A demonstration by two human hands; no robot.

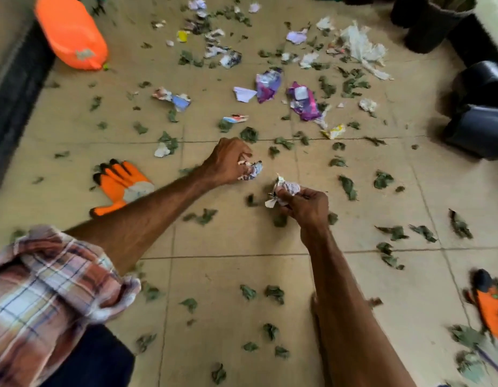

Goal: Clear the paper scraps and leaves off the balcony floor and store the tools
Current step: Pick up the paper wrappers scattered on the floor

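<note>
**A:** Paper scraps first, where?

**B:** Two off the ground. Small crumpled white-and-purple paper scrap (253, 170) clenched in the left hand (228, 162), fingers curled round it, over the middle of the beige tiled balcony floor (242, 275). Pale crumpled paper wad (286, 188) pinched in the right hand (306, 205), just beside the first and nearer the camera.

**A:** And lying loose?

**B:** Plenty beyond the hands. Crumpled purple foil wrappers (303, 101) near the centre, with torn white and printed bits around them. Large crinkled white sheet (359, 46) farther off to the right. Dry green leaves (348, 187) on nearly every tile, thinner toward the camera.

**A:** Tools?

**B:** Orange fabric work glove with black fingertips (122, 185), flat on the tiles just left of the left forearm. Second orange glove (490, 303) cut off by the right edge of the view, among leaves.

**A:** Edges?

**B:** Dark raised band (16, 93) along the left wall. Orange plastic jug (71, 32) on its side near that band, far left. Black plastic plant pots (479, 129) in a row down the right side, the nearest tipped over.

**A:** Room to move?

**B:** Mostly bare tile between the two forearms, only a few leaves there. Thinly littered strip between the first glove and the dark band. Rolled-up checked sleeve (46, 280) at lower left.
</note>
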